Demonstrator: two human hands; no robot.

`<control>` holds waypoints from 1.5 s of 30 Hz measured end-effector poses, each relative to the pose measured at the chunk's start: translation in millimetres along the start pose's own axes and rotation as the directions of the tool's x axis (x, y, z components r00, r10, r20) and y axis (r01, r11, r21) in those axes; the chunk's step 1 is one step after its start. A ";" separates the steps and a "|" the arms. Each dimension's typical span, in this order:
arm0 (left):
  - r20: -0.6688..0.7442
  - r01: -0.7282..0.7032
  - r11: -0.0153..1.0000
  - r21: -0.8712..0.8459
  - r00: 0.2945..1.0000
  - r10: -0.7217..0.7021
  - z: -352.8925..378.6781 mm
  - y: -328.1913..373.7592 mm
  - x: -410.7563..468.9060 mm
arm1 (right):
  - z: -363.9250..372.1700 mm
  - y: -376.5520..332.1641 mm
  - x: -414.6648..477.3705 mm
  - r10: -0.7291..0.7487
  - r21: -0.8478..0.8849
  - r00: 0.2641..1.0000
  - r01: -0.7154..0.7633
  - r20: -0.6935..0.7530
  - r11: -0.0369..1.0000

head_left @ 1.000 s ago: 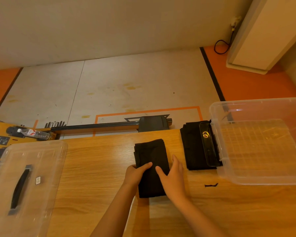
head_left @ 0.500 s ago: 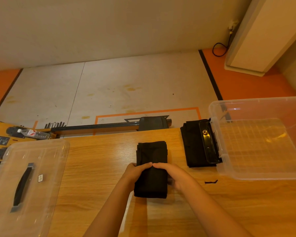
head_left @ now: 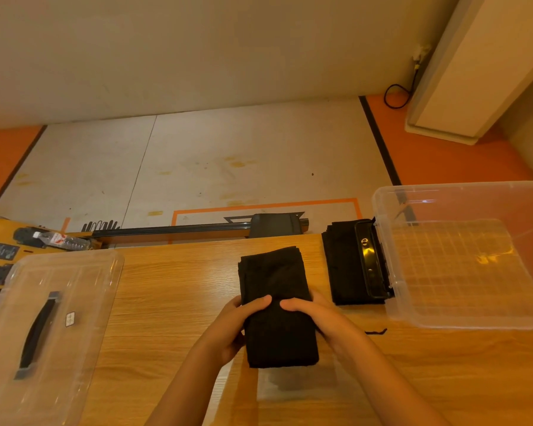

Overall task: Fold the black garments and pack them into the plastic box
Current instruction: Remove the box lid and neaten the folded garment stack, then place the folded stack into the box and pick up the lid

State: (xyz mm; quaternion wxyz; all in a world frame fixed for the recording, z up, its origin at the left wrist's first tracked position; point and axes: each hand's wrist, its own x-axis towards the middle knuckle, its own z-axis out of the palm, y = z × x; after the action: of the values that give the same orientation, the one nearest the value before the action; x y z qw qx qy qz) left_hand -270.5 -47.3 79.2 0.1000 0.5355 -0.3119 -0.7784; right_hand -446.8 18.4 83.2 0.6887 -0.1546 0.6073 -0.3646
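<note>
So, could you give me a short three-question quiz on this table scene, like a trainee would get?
1. True or false: the plastic box already holds a garment.
2. The left hand and right hand both grip: A a book; B the folded black garment; C a plate?
3. Fill in: the second black stack lies beside the box, on its ___ side.
Key: 1 false; 2 B; 3 left.
</note>
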 end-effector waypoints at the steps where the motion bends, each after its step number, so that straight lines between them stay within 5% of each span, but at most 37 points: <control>1: 0.015 -0.020 1.000 -0.008 1.000 0.020 4.3 3.9 -3.8 | -3.3 -5.5 -5.0 -0.014 0.011 1.000 0.014 0.016 1.000; 5: 0.092 -0.056 0.997 -0.055 0.994 0.061 30.0 21.6 -23.3 | -23.1 -29.5 -32.3 -0.061 0.113 0.994 0.051 0.086 0.992; 11: 0.069 0.054 0.897 -0.439 0.997 -0.026 74.5 21.5 -30.0 | -58.6 -57.4 -74.8 -0.089 0.252 0.986 0.052 0.139 0.966; 15: -0.225 0.052 0.959 -0.277 0.967 -0.117 112.0 18.0 -15.3 | -71.7 -65.6 -86.7 -0.080 0.287 0.987 0.038 0.136 0.957; 17: -0.227 -0.003 0.980 -0.201 0.973 -0.044 116.0 18.0 -15.0 | -76.0 -68.3 -89.4 -0.077 0.269 0.987 0.037 0.139 0.963; 19: -0.159 -0.014 0.988 -0.153 0.987 -0.011 128.2 29.3 -22.2 | -80.6 -71.5 -89.4 -0.077 0.225 0.986 0.042 0.151 0.973; 24: 0.088 -0.072 0.918 -0.390 0.989 0.115 125.6 49.1 -41.9 | -87.5 -75.6 -92.3 -0.053 0.154 0.985 0.028 0.163 0.988; 29: 0.233 0.008 0.916 -0.401 0.968 0.093 129.2 57.3 -47.8 | -89.4 -73.9 -98.3 -0.034 0.178 0.989 0.008 0.144 0.984; 41: 0.404 0.051 0.962 -0.267 0.912 0.064 142.8 82.4 -42.7 | -122.0 -71.3 -121.8 -0.005 0.280 0.984 -0.045 0.176 0.959; 45: 0.441 -0.074 0.996 0.051 0.896 0.044 169.4 89.7 -39.1 | -149.2 -65.3 -126.9 0.008 0.323 0.986 -0.064 0.169 0.944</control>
State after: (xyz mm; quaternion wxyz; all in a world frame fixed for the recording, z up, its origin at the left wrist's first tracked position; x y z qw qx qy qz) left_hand -422.4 -34.5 201.8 0.0328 0.3395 -0.3679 -0.8650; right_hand -608.4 95.4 185.9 0.7594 -0.0567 0.4817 -0.4337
